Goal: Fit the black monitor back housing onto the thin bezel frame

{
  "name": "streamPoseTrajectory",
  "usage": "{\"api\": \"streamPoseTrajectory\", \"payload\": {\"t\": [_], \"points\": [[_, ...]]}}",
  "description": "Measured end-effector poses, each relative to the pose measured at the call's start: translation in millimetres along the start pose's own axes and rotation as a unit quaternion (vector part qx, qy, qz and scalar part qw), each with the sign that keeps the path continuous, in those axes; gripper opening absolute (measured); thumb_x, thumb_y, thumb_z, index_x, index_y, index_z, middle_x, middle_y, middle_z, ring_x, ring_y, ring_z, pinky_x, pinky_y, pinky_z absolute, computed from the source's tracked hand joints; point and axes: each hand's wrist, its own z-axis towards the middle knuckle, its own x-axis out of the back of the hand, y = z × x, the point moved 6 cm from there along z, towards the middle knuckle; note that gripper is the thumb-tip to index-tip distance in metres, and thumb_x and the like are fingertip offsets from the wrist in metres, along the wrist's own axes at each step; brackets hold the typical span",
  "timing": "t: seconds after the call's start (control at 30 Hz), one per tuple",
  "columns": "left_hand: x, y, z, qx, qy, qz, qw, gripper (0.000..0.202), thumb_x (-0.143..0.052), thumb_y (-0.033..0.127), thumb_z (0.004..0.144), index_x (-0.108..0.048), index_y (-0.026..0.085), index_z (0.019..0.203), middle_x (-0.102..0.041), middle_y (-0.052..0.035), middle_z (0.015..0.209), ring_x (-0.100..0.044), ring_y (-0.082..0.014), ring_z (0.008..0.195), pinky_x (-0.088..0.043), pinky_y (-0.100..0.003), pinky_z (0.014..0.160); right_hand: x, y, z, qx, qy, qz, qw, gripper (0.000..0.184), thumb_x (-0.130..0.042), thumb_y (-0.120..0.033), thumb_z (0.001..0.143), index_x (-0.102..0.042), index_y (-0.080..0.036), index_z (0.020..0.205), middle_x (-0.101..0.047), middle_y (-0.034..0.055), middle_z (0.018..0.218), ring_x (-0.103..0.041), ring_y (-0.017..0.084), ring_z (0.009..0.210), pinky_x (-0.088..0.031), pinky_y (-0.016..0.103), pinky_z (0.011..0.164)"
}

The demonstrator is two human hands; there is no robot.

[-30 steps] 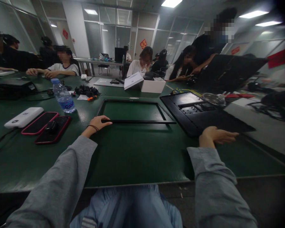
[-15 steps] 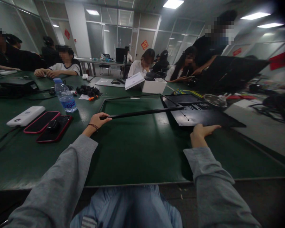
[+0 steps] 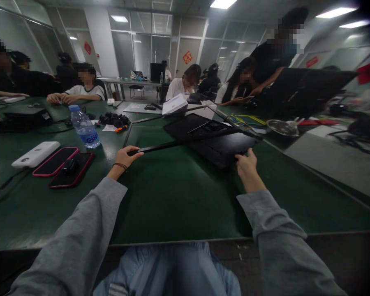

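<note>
My left hand pinches the near left corner of a thin black rectangular frame, which is raised and tilted above the green table. On the right, my right hand grips the near edge of a flat black panel, thumb on top and fingers below. The panel has cut-outs and fittings on its face. It lies partly beneath the frame's near bar, and its left part reaches inside the frame's outline. Whether panel and frame touch cannot be told.
A water bottle, a white power bank and two red-edged phones are at the left. A white box stands behind the frame. A metal bowl and a grey board lie right. Several people sit around.
The black panel has moved left and turned, sliding under the frame. My right hand has shifted left with it and closed on its edge. My left hand keeps its hold on the frame.
</note>
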Motion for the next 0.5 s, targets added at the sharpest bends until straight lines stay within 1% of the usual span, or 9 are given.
{"api": "streamPoseTrajectory", "payload": {"t": [0.07, 0.1, 0.2, 0.27, 0.3, 0.33, 0.4, 0.47, 0.5], "points": [[0.4, 0.3, -0.1, 0.005, 0.002, 0.007, 1.000, 0.048, -0.076, 0.063, 0.069, -0.076, 0.021, 0.093, -0.078, -0.0073, 0.099, -0.070, -0.0249, 0.095, -0.053, -0.039, 0.094, -4.5, -1.3, -6.8, -0.072, -0.010, 0.041, 0.997, 0.106, -0.061, -0.017, 0.061, -0.024, -0.015, 0.161, -0.065, 0.0081, 0.103, -0.062, 0.020, 0.080, -0.058, 0.038, 0.076], [0.2, -0.1, 0.1, 0.008, 0.002, 0.011, 1.000, 0.048, -0.076, 0.063, 0.069, -0.076, 0.022, 0.094, -0.078, -0.0070, 0.099, -0.070, -0.0251, 0.096, -0.053, -0.039, 0.095, -9.0, -5.3, -10.8, -0.082, -0.036, 0.050, 0.995, 0.105, -0.061, -0.015, 0.061, -0.027, -0.017, 0.160, -0.066, 0.0068, 0.101, -0.062, 0.019, 0.079, -0.057, 0.035, 0.073], [-1.2, -0.7, 0.5, 0.007, -0.004, 0.020, 1.000, 0.046, -0.076, 0.063, 0.070, -0.075, 0.023, 0.094, -0.077, -0.0064, 0.102, -0.069, -0.0254, 0.100, -0.052, -0.039, 0.096, -24.0, -17.5, -22.8, -0.086, -0.138, 0.061, 0.985, 0.098, -0.062, -0.012, 0.062, -0.037, -0.019, 0.156, -0.070, 0.0050, 0.095, -0.064, 0.018, 0.078, -0.054, 0.030, 0.069], [-2.0, 0.8, 0.1, 0.000, -0.008, 0.024, 1.000, 0.044, -0.077, 0.061, 0.071, -0.075, 0.024, 0.094, -0.077, -0.0063, 0.102, -0.069, -0.0250, 0.099, -0.052, -0.039, 0.096, -34.2, -21.7, -29.1, -0.083, -0.206, 0.051, 0.974, 0.091, -0.065, -0.013, 0.064, -0.043, -0.019, 0.152, -0.072, 0.0049, 0.090, -0.066, 0.019, 0.077, -0.054, 0.030, 0.067], [-2.3, 2.3, -0.5, -0.005, -0.009, 0.026, 1.000, 0.042, -0.077, 0.060, 0.071, -0.076, 0.024, 0.094, -0.077, -0.0062, 0.101, -0.069, -0.0247, 0.098, -0.052, -0.039, 0.095, -37.9, -22.4, -30.4, -0.078, -0.226, 0.039, 0.970, 0.087, -0.066, -0.014, 0.065, -0.047, -0.019, 0.149, -0.072, 0.0049, 0.088, -0.066, 0.020, 0.076, -0.055, 0.031, 0.066], [-2.5, 4.0, -1.2, -0.010, -0.010, 0.031, 0.999, 0.041, -0.077, 0.058, 0.072, -0.076, 0.024, 0.094, -0.077, -0.0060, 0.101, -0.069, -0.0244, 0.097, -0.052, -0.038, 0.095, -40.0, -22.5, -29.9, -0.067, -0.234, 0.024, 0.970, 0.080, -0.067, -0.016, 0.067, -0.051, -0.020, 0.145, -0.072, 0.0048, 0.086, -0.067, 0.020, 0.076, -0.055, 0.032, 0.067], [-2.5, 7.7, -2.8, -0.021, -0.010, 0.048, 0.999, 0.039, -0.078, 0.057, 0.073, -0.076, 0.024, 0.094, -0.077, -0.0057, 0.100, -0.069, -0.0239, 0.095, -0.051, -0.039, 0.094, -38.6, -22.0, -23.7, -0.026, -0.209, -0.010, 0.977, 0.066, -0.071, -0.022, 0.069, -0.060, -0.022, 0.134, -0.072, 0.0041, 0.083, -0.067, 0.021, 0.077, -0.057, 0.035, 0.069], [-2.3, 11.1, -4.1, -0.034, -0.004, 0.068, 0.997, 0.038, -0.078, 0.056, 0.073, -0.076, 0.025, 0.094, -0.077, -0.0052, 0.100, -0.069, -0.0235, 0.095, -0.051, -0.039, 0.093, -32.8, -21.4, -14.5, 0.038, -0.173, -0.044, 0.983, 0.053, -0.076, -0.030, 0.069, -0.066, -0.022, 0.121, -0.070, 0.0038, 0.078, -0.068, 0.023, 0.077, -0.058, 0.038, 0.072], [-2.2, 12.4, -4.4, -0.042, 0.000, 0.076, 0.996, 0.037, -0.078, 0.056, 0.073, -0.076, 0.025, 0.093, -0.077, -0.0049, 0.100, -0.069, -0.0234, 0.095, -0.051, -0.039, 0.093, -30.9, -20.2, -10.6, 0.068, -0.172, -0.055, 0.981, 0.049, -0.078, -0.033, 0.068, -0.068, -0.021, 0.115, -0.069, 0.0040, 0.076, -0.067, 0.024, 0.077, -0.058, 0.040, 0.073]]}}
